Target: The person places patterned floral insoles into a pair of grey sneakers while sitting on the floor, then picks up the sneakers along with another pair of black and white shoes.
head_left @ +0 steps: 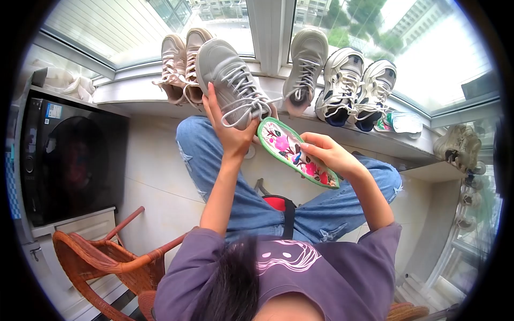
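Note:
My left hand (231,127) grips a light grey lace-up sneaker (225,67), thumb along its side, toe pointing up toward the window. The laces are tied and hang in loops over the opening. In my right hand (327,152) is a floral embroidered insole (286,147) with green edging and pink flowers. Its upper-left end lies right by the sneaker's heel; whether it touches the shoe I cannot tell. A similar grey sneaker (306,67) stands on the sill just to the right.
Along the window sill (134,93) are beige shoes (174,64), white-and-navy sneakers (342,85) and more insoles (404,123). A black front-loading machine (75,155) stands left, a rattan chair (107,262) lower left. Further shoes (458,147) sit at right.

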A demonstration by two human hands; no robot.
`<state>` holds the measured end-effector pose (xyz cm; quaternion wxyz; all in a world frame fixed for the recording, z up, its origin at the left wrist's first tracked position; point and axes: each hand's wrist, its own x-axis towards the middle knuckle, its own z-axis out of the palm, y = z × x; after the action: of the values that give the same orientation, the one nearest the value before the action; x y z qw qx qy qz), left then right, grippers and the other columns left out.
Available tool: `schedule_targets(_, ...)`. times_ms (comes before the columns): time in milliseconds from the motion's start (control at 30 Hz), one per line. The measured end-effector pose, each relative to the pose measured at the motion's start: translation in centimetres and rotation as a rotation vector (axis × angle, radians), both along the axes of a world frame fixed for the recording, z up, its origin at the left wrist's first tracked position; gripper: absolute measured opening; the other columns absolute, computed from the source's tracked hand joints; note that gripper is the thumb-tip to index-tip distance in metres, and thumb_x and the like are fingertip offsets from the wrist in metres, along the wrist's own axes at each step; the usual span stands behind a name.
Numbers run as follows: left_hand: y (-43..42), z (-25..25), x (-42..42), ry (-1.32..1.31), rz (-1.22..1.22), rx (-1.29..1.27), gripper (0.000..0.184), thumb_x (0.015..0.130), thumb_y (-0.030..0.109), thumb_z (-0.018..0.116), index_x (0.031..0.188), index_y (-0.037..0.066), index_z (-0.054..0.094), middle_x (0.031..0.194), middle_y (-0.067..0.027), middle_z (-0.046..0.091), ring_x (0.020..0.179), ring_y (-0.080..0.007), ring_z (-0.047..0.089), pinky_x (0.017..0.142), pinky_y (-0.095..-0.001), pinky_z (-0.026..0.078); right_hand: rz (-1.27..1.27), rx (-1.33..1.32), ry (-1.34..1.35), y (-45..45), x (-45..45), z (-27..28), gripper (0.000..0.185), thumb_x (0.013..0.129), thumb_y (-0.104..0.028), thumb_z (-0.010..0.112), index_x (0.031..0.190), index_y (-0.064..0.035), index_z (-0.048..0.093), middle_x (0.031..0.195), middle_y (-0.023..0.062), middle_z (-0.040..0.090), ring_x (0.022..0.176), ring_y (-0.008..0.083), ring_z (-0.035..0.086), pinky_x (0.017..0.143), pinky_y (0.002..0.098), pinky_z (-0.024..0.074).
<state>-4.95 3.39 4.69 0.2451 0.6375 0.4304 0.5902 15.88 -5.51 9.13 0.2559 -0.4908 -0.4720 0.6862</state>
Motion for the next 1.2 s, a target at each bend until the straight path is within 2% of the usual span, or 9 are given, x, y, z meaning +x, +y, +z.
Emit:
schedule_targets(67,-0.4,0.2,0.1,0.019,0.016,0.005,0.102,0.052,0.022,0.077,0.136,0.006,0.022,0.137,-0.0228,0.023,0.128,-0.0405,0.016,0.104,-0.0427,0.018,-0.024,0.012,-0.117,-0.1,-0.6,-0.1,0.029,0.091,-0.023,0.044,0.111,-0.0020,0.050,0.088,0.0075,0.061,0.073,0.0082,0.055,0.065,0.0215,0.0441)
schedule_targets(133,-0.6,0.6,0.2,0.137,0.101,-0.003,0.101,0.053,0.021,0.077,0.136,0.007,0.022,0.135,-0.0275,0.021,0.128,-0.0422,0.016,0.103,-0.0438,0.018,-0.283,0.424,-0.189,-0.4,-1.6,-2.5,0.033,0.090,-0.025,0.045,0.115,-0.0026,0.048,0.090,0.0104,0.060,0.080,0.0147,0.057,0.070,0.0281,0.0452)
schedule_targets(167,-0.6,0.6,0.4,0.135,0.101,-0.002,0.101,0.053,0.021,0.077,0.136,0.007,0.022,0.135,-0.0275,0.021,0.128,-0.0422,0.016,0.103,-0.0438,0.018,-0.339,0.483,-0.260,-0.8,-2.2,-2.4,0.046,0.083,-0.033,0.056,0.117,-0.0039,0.047,0.090,0.0138,0.058,0.088,0.0230,0.057,0.073,0.0333,0.0453)
schedule_targets(200,-0.5,0.6,0.5,0.133,0.111,-0.010,0.100,0.054,0.021,0.077,0.136,0.008,0.021,0.135,-0.0281,0.021,0.128,-0.0428,0.016,0.103,-0.0442,0.018,-0.338,0.483,-0.260,-1.0,-2.7,-1.4,0.046,0.083,-0.033,0.056,0.117,-0.0039,0.047,0.090,0.0138,0.058,0.088,0.0230,0.057,0.073,0.0333,0.0453)
schedule_targets(300,-0.5,0.5,0.6,0.142,0.134,-0.018,0.099,0.055,0.021,0.076,0.137,0.008,0.021,0.134,-0.0291,0.021,0.127,-0.0436,0.016,0.102,-0.0447,0.019,-0.285,0.719,-0.682,-1.3,-3.2,0.0,0.072,0.063,-0.044,0.071,0.119,-0.0053,0.047,0.090,0.0133,0.058,0.080,0.0277,0.059,0.069,0.0358,0.0474)
schedule_targets(733,-0.9,-0.2,1.3,0.309,0.146,0.028,0.101,0.052,0.027,0.077,0.136,0.009,0.024,0.132,-0.0360,0.018,0.125,-0.0474,0.018,0.101,-0.0491,0.020,-0.256,0.666,-0.791,0.3,-2.7,-0.8,0.048,0.067,-0.040,0.070,0.097,-0.0040,0.058,0.081,0.0129,0.062,0.072,0.0287,0.061,0.063,0.0365,0.0476)
schedule_targets(867,-0.9,-0.5,1.3,0.345,0.176,0.075,0.101,0.050,0.027,0.076,0.136,0.009,0.026,0.131,-0.0362,0.019,0.123,-0.0477,0.020,0.100,-0.0492,0.022,-0.300,0.684,-0.761,0.4,-3.7,-1.6,0.035,0.070,-0.030,0.068,0.091,-0.0029,0.060,0.077,0.0111,0.059,0.067,0.0286,0.059,0.060,0.0367,0.0462)
schedule_targets(1033,-1.9,-0.6,2.0,0.317,0.115,0.056,0.099,0.049,0.027,0.075,0.135,0.009,0.028,0.131,-0.0342,0.020,0.123,-0.0471,0.021,0.099,-0.0495,0.021,-0.515,0.800,-0.633,1.8,-5.6,-2.7,0.025,0.065,-0.017,0.069,0.075,-0.0004,0.053,0.071,0.0116,0.053,0.064,0.0301,0.056,0.057,0.0370,0.0439)
schedule_targets(1200,-1.8,-0.8,2.0,0.293,0.133,0.088,0.098,0.050,0.027,0.074,0.134,0.008,0.028,0.132,-0.0312,0.023,0.125,-0.0448,0.018,0.100,-0.0497,0.019,-0.605,0.790,-0.584,1.6,-6.7,-2.9,0.032,0.063,-0.014,0.069,0.085,0.0001,0.051,0.077,0.0130,0.052,0.070,0.0295,0.056,0.060,0.0382,0.0448)
